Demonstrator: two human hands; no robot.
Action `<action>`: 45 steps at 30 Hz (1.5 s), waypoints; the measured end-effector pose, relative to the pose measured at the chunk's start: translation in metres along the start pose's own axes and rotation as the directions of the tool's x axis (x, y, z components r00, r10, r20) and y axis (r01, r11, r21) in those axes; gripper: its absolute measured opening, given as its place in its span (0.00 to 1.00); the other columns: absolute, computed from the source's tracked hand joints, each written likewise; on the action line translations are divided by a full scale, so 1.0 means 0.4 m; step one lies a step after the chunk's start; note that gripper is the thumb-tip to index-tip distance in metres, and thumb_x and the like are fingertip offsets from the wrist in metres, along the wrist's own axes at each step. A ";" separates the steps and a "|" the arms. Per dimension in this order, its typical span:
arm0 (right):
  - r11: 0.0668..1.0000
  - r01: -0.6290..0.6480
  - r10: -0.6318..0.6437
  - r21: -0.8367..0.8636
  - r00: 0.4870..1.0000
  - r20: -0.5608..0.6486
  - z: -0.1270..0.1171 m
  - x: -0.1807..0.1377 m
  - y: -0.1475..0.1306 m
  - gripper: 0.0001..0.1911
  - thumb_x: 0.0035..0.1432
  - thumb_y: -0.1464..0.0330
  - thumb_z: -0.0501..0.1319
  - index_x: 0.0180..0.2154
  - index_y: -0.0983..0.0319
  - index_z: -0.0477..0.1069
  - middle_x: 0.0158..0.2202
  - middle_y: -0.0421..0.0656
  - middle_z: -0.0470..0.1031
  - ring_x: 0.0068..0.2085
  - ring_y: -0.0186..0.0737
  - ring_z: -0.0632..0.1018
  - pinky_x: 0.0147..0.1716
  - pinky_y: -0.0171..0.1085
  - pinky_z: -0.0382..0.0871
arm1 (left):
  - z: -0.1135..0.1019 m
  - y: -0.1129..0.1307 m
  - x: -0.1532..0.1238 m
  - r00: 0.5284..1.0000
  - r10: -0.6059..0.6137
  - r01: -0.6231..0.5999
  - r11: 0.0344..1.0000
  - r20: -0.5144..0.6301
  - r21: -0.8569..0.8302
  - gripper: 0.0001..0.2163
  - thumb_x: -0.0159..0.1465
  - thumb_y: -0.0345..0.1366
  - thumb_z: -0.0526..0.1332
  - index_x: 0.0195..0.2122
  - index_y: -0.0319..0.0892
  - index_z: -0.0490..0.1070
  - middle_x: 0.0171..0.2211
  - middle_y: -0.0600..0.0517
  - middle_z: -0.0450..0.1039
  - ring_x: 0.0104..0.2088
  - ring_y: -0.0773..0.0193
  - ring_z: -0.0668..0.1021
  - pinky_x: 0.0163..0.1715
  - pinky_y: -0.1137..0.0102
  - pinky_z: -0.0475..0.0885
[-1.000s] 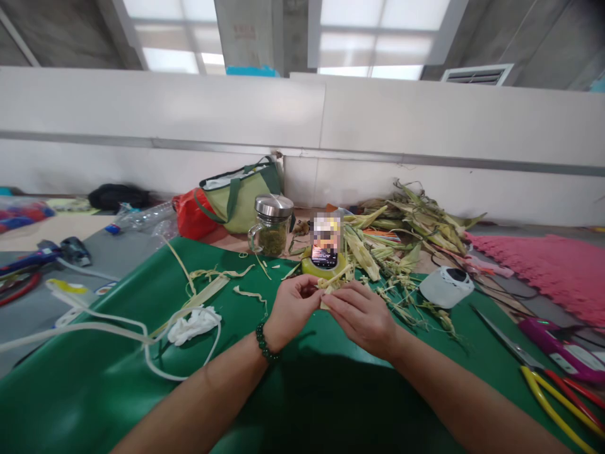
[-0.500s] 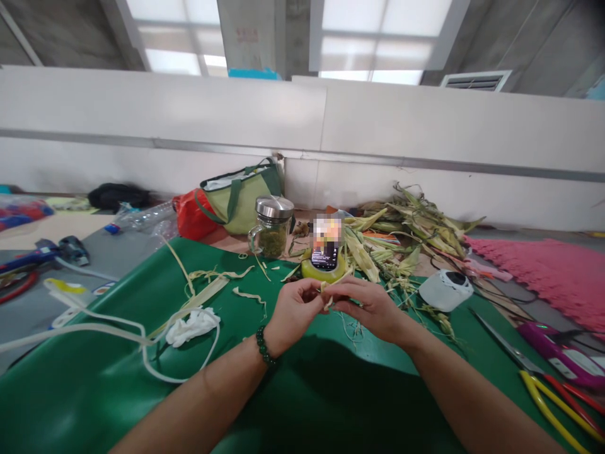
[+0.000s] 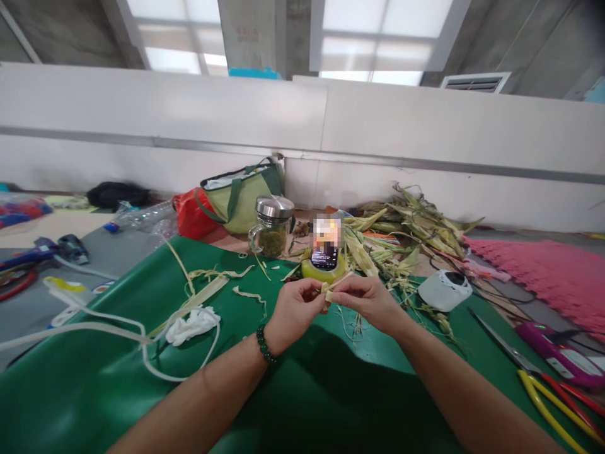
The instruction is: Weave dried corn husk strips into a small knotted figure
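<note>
Between my fingertips is a small pale-yellow strip of corn husk [image 3: 328, 291], folded or knotted, partly hidden by the fingers. My left hand [image 3: 296, 309] pinches it from the left; a green bead bracelet circles that wrist. My right hand [image 3: 371, 304] is closed in a pinch on its right side, and a thin end sticks up past those fingers. Just beyond the hands a phone [image 3: 324, 255] leans upright in a yellow-green roll of tape [image 3: 326, 275]. Below them lies a green mat [image 3: 331, 391].
A pile of corn husks [image 3: 420, 221] lies at back right. Scissors [image 3: 534, 372] and a purple device [image 3: 562, 356] are at right. A glass jar [image 3: 273, 236] stands behind. Left are loose husk strips [image 3: 208, 293], white tissue [image 3: 193, 326] and a white cable [image 3: 108, 331].
My right fingers have drawn in and closed more tightly on the husk strip, showing more of its folded part. My left hand stays nearly in place.
</note>
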State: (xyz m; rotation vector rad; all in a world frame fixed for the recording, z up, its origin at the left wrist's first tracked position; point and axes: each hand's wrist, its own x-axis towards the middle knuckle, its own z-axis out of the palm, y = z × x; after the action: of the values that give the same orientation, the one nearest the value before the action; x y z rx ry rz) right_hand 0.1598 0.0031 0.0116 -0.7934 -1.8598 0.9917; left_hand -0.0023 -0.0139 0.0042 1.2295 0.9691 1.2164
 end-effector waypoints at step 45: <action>0.998 0.062 -0.056 0.010 0.949 -0.310 0.037 -0.017 -0.003 0.08 0.53 0.64 0.64 0.29 0.61 0.69 0.29 0.41 0.73 0.30 0.37 0.76 0.29 0.35 0.73 | -0.009 0.009 0.001 0.998 0.062 -0.062 0.998 -0.003 0.018 0.12 0.51 0.43 0.67 0.27 0.38 0.78 0.23 0.52 0.75 0.23 0.66 0.74 0.27 0.70 0.74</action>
State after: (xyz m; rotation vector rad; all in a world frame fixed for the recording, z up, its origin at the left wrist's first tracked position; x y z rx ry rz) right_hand 0.1492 -0.0079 0.0054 -0.8262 -1.5916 0.7954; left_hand -0.0061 -0.0133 0.0073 1.2797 0.9520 1.2608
